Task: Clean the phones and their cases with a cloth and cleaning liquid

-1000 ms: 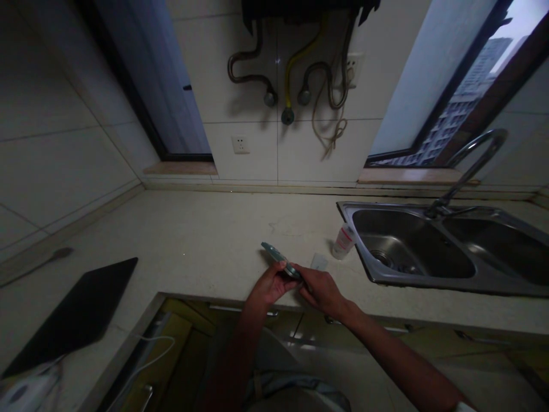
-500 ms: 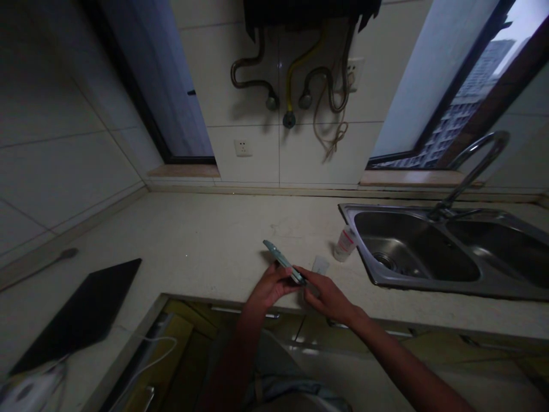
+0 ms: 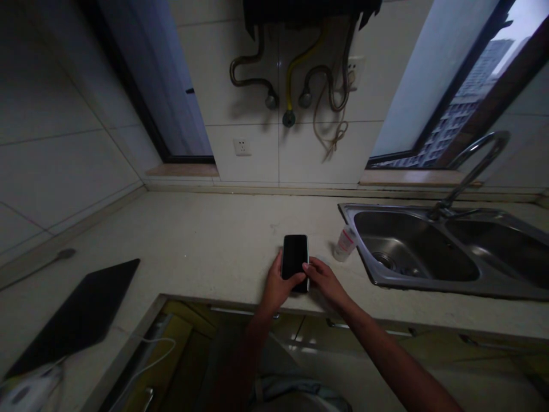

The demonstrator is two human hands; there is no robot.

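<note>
A smartphone (image 3: 295, 254) with a dark screen is held over the front of the pale countertop (image 3: 214, 240), its screen facing up toward me. My left hand (image 3: 274, 286) wraps the phone's left side, with the thumb lying across the lower screen. On the other side, my right hand (image 3: 325, 279) is closed at the phone's right edge, its thumb at the screen's edge. The fingers under the phone are hidden. To the right, a clear plastic bottle (image 3: 345, 244) with red and white print stands near the sink.
A double steel sink (image 3: 373, 280) with a curved faucet (image 3: 472, 166) is at the right. A black panel (image 3: 81, 312) lies at the left, with a white cable (image 3: 160, 346) below it. Pipes (image 3: 289, 74) run down the back wall.
The phone has turned from edge-on, with its greenish back partly showing, to screen up. Both hands have kept hold and shifted around it. The small clear packet beside it is now hidden.
</note>
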